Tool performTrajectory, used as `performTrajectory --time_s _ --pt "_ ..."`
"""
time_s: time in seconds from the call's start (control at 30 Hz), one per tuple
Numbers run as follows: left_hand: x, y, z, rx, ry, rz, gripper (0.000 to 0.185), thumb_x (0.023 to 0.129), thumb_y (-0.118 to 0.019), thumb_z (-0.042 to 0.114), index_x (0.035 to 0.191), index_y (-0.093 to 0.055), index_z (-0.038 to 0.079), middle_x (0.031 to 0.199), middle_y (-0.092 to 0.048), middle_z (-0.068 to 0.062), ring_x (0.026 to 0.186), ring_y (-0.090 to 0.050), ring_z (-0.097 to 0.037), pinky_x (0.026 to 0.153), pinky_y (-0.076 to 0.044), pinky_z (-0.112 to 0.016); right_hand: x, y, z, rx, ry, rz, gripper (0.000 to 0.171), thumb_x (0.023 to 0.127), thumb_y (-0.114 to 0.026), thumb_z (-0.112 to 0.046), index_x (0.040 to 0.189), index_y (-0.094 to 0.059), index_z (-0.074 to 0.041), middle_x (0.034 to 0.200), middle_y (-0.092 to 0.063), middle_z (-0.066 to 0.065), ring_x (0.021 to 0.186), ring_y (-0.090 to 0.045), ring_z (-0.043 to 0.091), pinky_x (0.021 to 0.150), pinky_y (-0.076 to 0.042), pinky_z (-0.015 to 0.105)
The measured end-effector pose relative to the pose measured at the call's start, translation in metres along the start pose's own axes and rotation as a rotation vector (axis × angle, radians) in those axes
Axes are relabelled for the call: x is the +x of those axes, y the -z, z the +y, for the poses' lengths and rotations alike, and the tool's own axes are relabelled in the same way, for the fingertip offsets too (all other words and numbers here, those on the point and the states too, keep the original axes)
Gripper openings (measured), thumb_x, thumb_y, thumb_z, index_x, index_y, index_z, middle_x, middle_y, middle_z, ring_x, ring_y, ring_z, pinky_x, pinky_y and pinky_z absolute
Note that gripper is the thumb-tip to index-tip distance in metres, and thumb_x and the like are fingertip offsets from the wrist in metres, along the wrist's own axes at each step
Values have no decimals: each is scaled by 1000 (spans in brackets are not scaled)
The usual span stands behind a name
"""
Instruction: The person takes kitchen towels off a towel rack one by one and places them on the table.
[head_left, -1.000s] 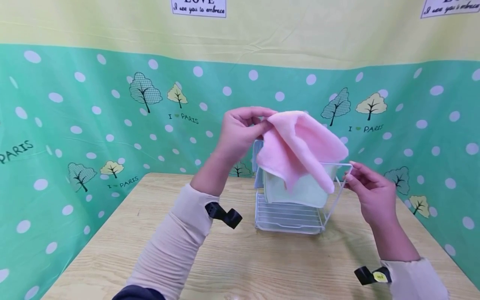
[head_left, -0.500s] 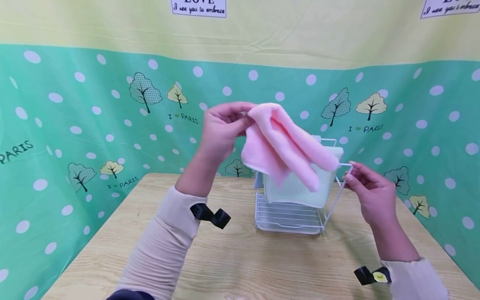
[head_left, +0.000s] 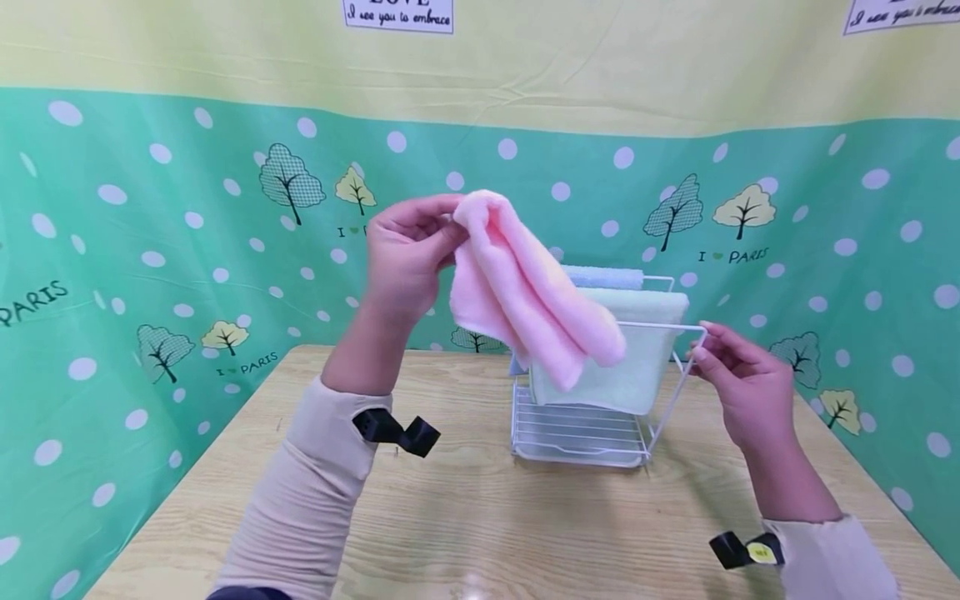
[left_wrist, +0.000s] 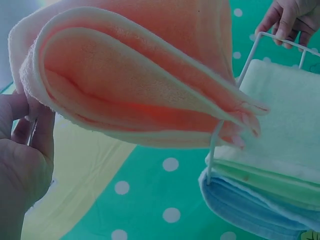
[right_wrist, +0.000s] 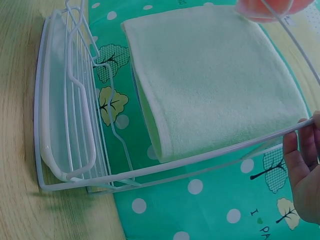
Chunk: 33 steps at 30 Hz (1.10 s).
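Observation:
A folded pink towel (head_left: pixel 517 283) hangs from my left hand (head_left: pixel 408 254), which pinches its upper left corner between thumb and fingers. The towel's lower end overlaps the front bar of a white wire rack (head_left: pixel 667 417) in the head view. My right hand (head_left: pixel 750 387) grips the upper right corner of that rack's frame. Over the rack's middle bar drapes a pale green towel (head_left: pixel 615 367); behind it a blue towel (head_left: pixel 607 277) lies over the back bar. In the left wrist view the pink towel (left_wrist: pixel 135 85) shows its open layered folds.
The rack stands on a light wooden table (head_left: pixel 450 508), with a wire shelf and tray (head_left: pixel 577 442) at its base. A green and yellow printed curtain (head_left: pixel 420 133) closes off the back and sides.
My left hand has moved left and slightly up with the pink towel, drawing it away from over the rack and uncovering the green and blue towels. My right hand keeps its place.

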<state>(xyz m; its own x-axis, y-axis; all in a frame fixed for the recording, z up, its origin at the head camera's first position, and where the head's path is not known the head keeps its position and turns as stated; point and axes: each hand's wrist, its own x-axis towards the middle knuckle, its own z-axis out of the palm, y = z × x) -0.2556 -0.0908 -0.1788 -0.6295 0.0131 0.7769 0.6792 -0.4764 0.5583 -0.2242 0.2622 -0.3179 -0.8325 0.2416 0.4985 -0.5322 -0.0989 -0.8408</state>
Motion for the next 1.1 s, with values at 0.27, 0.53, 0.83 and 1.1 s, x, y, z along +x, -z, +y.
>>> performTrajectory --time_s 0.27,0.53,0.83,1.1 --pt "-1 12 11 -12 -57 29 44 81 -57 -25 86 -80 12 80 -73 -6 61 -65 -12 52 -51 -17 0 0 -1 -19 -9 14 39 86 -70 4 125 -61 7 91 -64 6 81 -61 14 72 -56 24" --pt "-4 21 24 -48 -79 71 41 81 -54 -26 88 -79 6 79 -73 -8 63 -67 -14 55 -54 -19 0 0 1 -20 3 7 38 87 -69 5 124 -61 8 91 -63 6 81 -61 14 72 -56 23" --pt "-6 31 36 -22 -129 62 35 82 -55 -24 91 -78 0 80 -72 -11 63 -66 -16 53 -53 -20 0 0 2 -8 11 7 38 86 -69 5 124 -62 8 90 -62 7 80 -60 14 72 -56 24" --pt "-11 44 40 27 -118 64 30 82 -58 -23 92 -77 -2 81 -72 -12 61 -65 -16 51 -52 -19 0 -1 2 0 11 8 38 86 -69 6 124 -61 9 90 -62 7 80 -61 14 72 -56 25"
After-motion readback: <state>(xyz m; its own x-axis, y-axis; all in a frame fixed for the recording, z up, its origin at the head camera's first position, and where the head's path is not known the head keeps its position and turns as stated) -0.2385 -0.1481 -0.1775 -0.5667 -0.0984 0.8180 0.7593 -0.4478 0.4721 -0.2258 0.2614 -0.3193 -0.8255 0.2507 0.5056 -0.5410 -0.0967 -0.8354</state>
